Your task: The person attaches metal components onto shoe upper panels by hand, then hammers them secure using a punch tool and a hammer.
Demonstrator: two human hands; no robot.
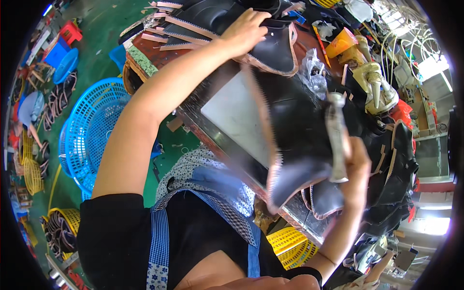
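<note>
My left hand [246,31] reaches to the far side of the bench and lies on black leather-like pieces [274,50], fingers stretched out. Those pieces have pinkish, zigzag-cut edges. My right hand [357,162], at the right, is closed round a pale, worn hammer [337,137], blurred by motion; its handle is mostly hidden by the hand. Between my hands a larger black piece [299,125] with the same toothed edge spreads over the bench, partly covering a smooth grey plate [234,118]. Its near corner hangs past the bench edge, smeared by motion.
Blue plastic baskets [96,130] stand on the green floor at the left. A yellow basket [295,246] is under the bench. Crumpled clear plastic [313,72], an orange cup [341,42] and a metal machine part [374,84] are at the far right. More black pieces [396,169] hang there.
</note>
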